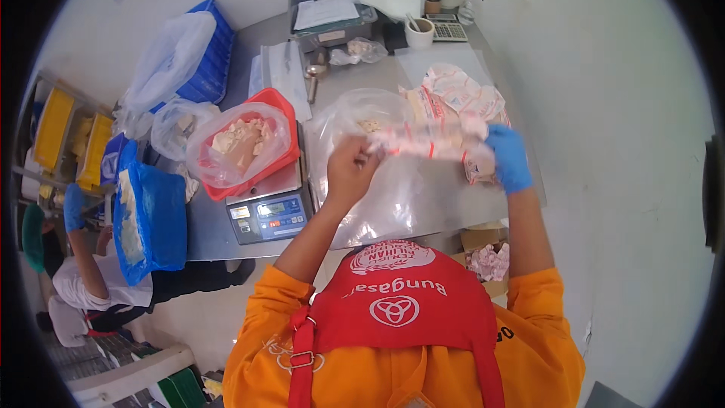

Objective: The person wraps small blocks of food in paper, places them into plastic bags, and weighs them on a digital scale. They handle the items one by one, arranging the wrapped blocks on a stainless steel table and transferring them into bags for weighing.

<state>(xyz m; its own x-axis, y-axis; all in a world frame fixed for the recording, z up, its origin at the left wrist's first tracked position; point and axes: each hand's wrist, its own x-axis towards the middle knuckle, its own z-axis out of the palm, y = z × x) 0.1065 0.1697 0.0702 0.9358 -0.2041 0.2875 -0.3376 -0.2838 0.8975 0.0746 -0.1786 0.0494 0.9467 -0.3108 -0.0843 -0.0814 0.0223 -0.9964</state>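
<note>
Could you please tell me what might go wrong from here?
The bare left hand could contaminate whatever it touches. The printed wrapper, held between it and the gloved right hand, might shed scraps onto the clear plastic bag below. The red tub, jutting past the edge of the scale, may tip if bumped.

Looking down from head height, close and fisheye-wide, across the steel desk [212,221] from its near edge.

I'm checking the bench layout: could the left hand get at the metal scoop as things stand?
Probably, once free: the left hand is pinching a white-and-red wrapper, but the metal scoop lies uncovered, handle toward the person.
</note>
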